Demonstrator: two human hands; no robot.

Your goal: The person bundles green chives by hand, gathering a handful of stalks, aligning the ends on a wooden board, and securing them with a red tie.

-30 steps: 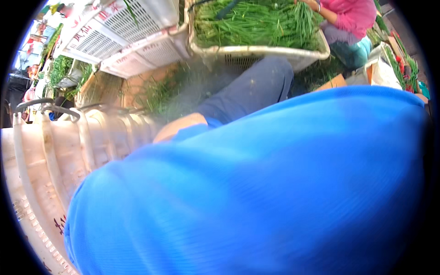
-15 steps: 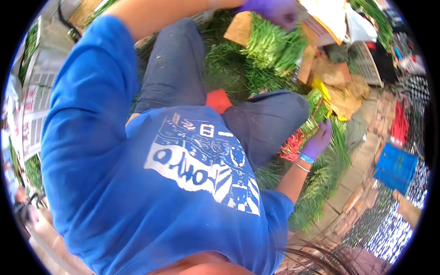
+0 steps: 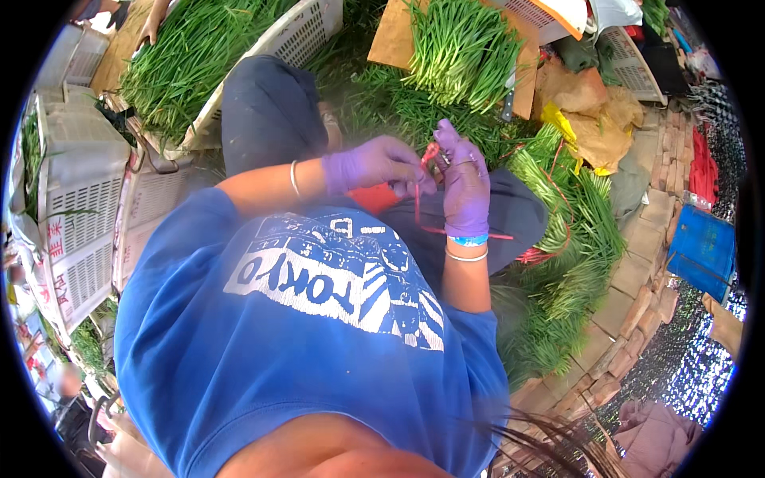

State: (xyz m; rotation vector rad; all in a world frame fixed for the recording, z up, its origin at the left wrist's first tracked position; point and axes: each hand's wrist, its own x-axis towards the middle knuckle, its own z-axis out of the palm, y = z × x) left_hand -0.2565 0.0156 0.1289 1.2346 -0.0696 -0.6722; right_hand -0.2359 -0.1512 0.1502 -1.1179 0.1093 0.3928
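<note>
So the red string (image 3: 431,151) was out and strung up between the two hands, but that looked like about as far as it had got: I couldn't see any bunch of greens caught in it. The left hand (image 3: 374,166) was pinching the string, fingers closed, with a length dangling just below them. The right hand (image 3: 466,187), right beside it, looked closed on the string too, but the fingers overlapped and were a bit soft, so I wouldn't swear to how firm that grip was. A neat stack of greens (image 3: 462,52) lay on cardboard (image 3: 390,40) beyond the right hand, and I couldn't spot a tie on it. Seemed like plenty was left: a big pile of greens (image 3: 586,231) to the right of the right hand, plus a white basket (image 3: 299,40) full of loose ones beyond the left hand. Half a second earlier the left hand was way out by the stack and the right was down near the tangle of string (image 3: 538,255); by now they'd come together in front of the shirt (image 3: 319,358).
</note>
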